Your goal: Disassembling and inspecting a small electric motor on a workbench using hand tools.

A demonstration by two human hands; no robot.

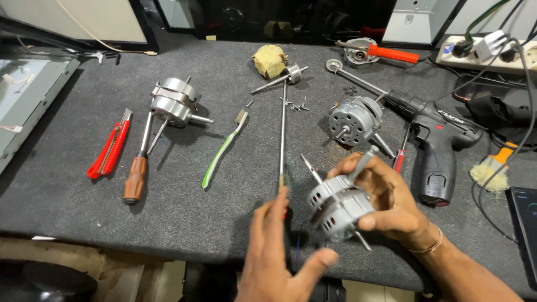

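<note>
Motor housing: a small grey vented motor (339,202) with a shaft through it, held above the front edge of the dark mat (67,190), at about 5 o'clock from the mat's centre.
Right hand: the right hand (391,202) is clenched around the motor, thumb under its lower face, fingers over the upper shaft end.
Left hand: the left hand (277,249), at 8 o'clock from the motor, pinches the handle end of a long thin screwdriver (283,131) whose shank points to 12 o'clock; the other fingers are spread loose.
Doing it well: judged from the pose, the housing wants a steady cradle and the tool brought in square, not slanted.
Spare motors: one (354,119) at 12 o'clock from the held one, another (173,102) at 10 o'clock.
Nearby tools: cordless drill (433,131) at 2 o'clock; red utility knife (110,147) far at 9 o'clock.
</note>
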